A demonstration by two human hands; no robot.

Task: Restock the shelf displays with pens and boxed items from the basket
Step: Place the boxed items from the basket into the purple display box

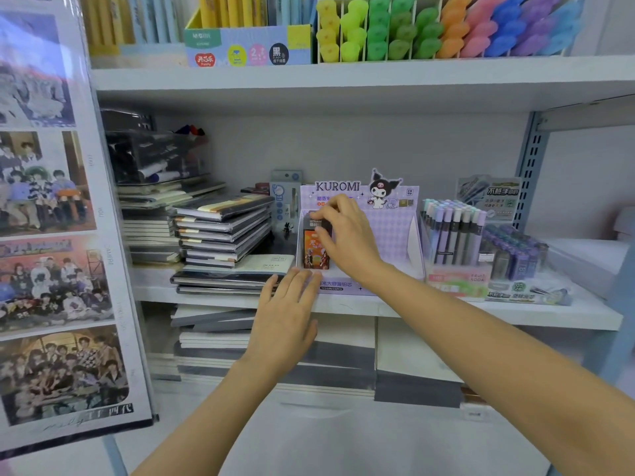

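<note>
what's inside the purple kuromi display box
One small orange box stands at its left end, pinched by the right hand. That hand covers part of the floor behind it.

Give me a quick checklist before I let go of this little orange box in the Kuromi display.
1. Grip: right hand pinches the orange box near its top: ok.
2. Orientation: the box stands upright: ok.
3. Position: it is at the left end of the Kuromi display, beside the side wall: ok.
4. Support: left hand lies flat at the display's front edge, fingers straight: ok.
5. Seating: whether the box's bottom rests on the display floor: cannot tell, because the front lip hides it.
6. Space: the display to the right of the box looks bare: ok.
</note>
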